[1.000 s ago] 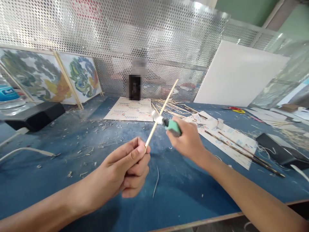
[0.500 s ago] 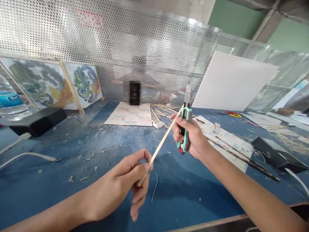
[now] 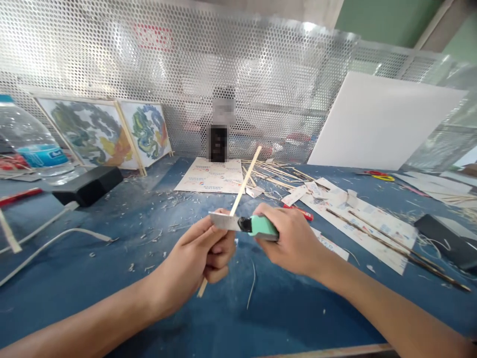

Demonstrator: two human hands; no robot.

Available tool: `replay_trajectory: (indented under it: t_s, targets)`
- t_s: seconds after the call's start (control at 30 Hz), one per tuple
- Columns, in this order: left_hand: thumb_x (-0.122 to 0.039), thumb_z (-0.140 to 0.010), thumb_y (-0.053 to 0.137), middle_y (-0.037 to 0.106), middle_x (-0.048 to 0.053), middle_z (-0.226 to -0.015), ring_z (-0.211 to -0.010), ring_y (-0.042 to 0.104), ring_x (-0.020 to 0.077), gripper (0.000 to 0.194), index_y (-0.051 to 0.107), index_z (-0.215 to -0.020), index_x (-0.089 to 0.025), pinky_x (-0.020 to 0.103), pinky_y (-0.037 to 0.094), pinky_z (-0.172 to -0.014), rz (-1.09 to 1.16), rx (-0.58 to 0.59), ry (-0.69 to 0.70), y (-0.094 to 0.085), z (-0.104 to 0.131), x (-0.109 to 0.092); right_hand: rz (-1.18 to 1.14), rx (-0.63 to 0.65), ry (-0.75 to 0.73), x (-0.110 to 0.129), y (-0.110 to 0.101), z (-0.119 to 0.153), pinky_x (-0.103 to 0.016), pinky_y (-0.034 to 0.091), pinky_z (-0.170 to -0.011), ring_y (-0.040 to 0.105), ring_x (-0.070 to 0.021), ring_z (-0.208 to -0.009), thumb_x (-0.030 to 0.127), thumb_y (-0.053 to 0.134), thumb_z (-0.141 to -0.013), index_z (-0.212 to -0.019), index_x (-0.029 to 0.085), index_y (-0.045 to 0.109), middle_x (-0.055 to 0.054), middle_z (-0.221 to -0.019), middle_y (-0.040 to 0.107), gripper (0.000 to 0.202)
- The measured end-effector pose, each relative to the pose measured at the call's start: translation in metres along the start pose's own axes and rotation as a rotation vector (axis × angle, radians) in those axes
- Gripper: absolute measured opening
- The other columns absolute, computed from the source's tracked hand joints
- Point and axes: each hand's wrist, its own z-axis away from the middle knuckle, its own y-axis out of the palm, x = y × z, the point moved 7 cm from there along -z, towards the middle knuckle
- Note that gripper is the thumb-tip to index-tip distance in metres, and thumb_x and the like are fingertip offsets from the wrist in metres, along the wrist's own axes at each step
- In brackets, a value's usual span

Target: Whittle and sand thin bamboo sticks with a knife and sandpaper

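Between the thumb and curled fingers of my left hand [image 3: 206, 248] is a thin pale wooden strip [image 3: 246, 183]. It slants up and away from me, and its near end pokes out below the fist. My right hand [image 3: 292, 238] grips a green and grey utility knife [image 3: 264, 227] with its blade out. The blade [image 3: 223, 221] points left and lies across the strip just above my left thumb. Whether its edge bites into the wood I cannot tell.
Shavings litter the blue table [image 3: 156, 268]. Further back are a printed sheet [image 3: 208, 179], loose sticks [image 3: 274, 174], red-and-yellow scissors [image 3: 378, 176] and a white board [image 3: 383, 122]. Leftward stand a water bottle [image 3: 37, 149], a black box [image 3: 89, 184] and painted panels [image 3: 89, 132]. Dark sticks [image 3: 387, 243] lie right.
My right hand has let go of the strip's far end, come nearer and turned the knife from upright to sideways across the strip. My left fingers have curled tighter. The view has shifted slightly left.
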Motion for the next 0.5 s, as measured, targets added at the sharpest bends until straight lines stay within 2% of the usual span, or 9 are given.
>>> replay_trajectory:
  t_s: [0.07,0.17,0.33,0.5]
  targets:
    - [-0.032,-0.101,0.050,0.030,-0.007,-0.065,-0.052,0.017,0.0062,0.031,0.042,-0.074,-0.019,0.015,0.017,-0.043,0.014,-0.008,-0.026,0.000,0.001,0.001,0.146,-0.007,-0.011,-0.002,0.002,0.001,-0.028,0.026,-0.054,0.042,-0.0122,-0.051,0.025,0.061,-0.080,-0.083,0.022,0.052,0.005,-0.059,0.052,0.010]
    - [-0.034,-0.101,0.049,0.033,-0.006,-0.065,-0.051,0.021,0.0060,0.035,0.043,-0.070,-0.018,0.015,0.016,-0.040,0.026,0.030,-0.099,0.005,0.003,0.006,0.228,-0.015,-0.018,-0.004,0.004,0.002,-0.028,0.024,-0.053,0.046,-0.0134,-0.051,0.026,0.059,-0.080,-0.085,0.023,0.051,0.005,-0.058,0.054,0.010]
    - [-0.039,-0.103,0.044,0.024,-0.007,-0.060,-0.049,0.015,0.0056,0.044,0.038,-0.065,-0.018,0.015,0.014,-0.038,-0.020,0.144,-0.176,0.011,0.008,0.012,0.328,-0.036,-0.096,-0.002,0.002,0.004,-0.027,0.023,-0.052,0.050,-0.0143,-0.050,0.028,0.057,-0.080,-0.083,0.023,0.049,0.004,-0.058,0.054,0.010]
    - [-0.045,-0.102,0.047,0.021,-0.009,-0.059,-0.047,0.012,0.0052,0.045,0.035,-0.066,-0.020,0.014,0.013,-0.037,-0.066,0.179,-0.155,0.010,0.009,0.011,0.376,-0.097,-0.134,0.002,-0.001,0.005,-0.027,0.021,-0.049,0.045,-0.0131,-0.046,0.026,0.056,-0.077,-0.081,0.023,0.048,0.005,-0.053,0.050,0.009]
